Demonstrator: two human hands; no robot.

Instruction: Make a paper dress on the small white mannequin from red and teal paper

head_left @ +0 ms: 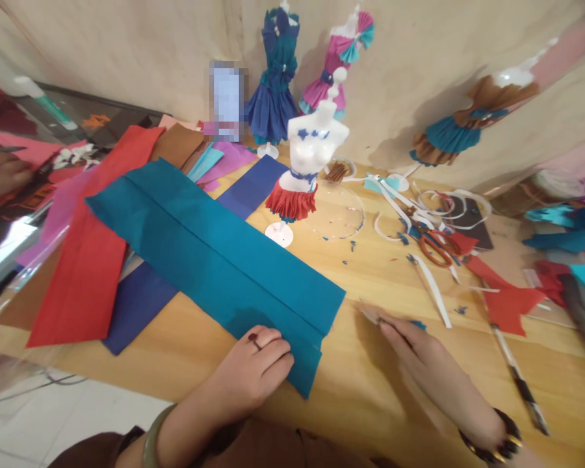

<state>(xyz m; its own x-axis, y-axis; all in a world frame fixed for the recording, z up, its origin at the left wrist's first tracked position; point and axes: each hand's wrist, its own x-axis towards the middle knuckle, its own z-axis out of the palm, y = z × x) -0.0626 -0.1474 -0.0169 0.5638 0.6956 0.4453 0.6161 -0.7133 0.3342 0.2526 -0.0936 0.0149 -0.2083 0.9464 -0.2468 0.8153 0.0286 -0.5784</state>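
A long teal sheet of crepe paper [209,247] lies folded lengthwise across the wooden table [370,396]. My left hand [253,367] rests on its near end with the fingers curled under, pressing the paper down. My right hand [419,357] lies on the table just right of the sheet, fingers pinched round a small thin thing I cannot make out, with a teal scrap beside it. A white mini mannequin [306,166] with a red ruffled skirt stands behind the sheet.
Red [90,260], navy and brown paper sheets lie under and left of the teal one. Orange-handled scissors [433,247], white strips and red scraps lie at the right. Three dressed mannequins stand by the wall. Another person's hand [0,172] is at far left.
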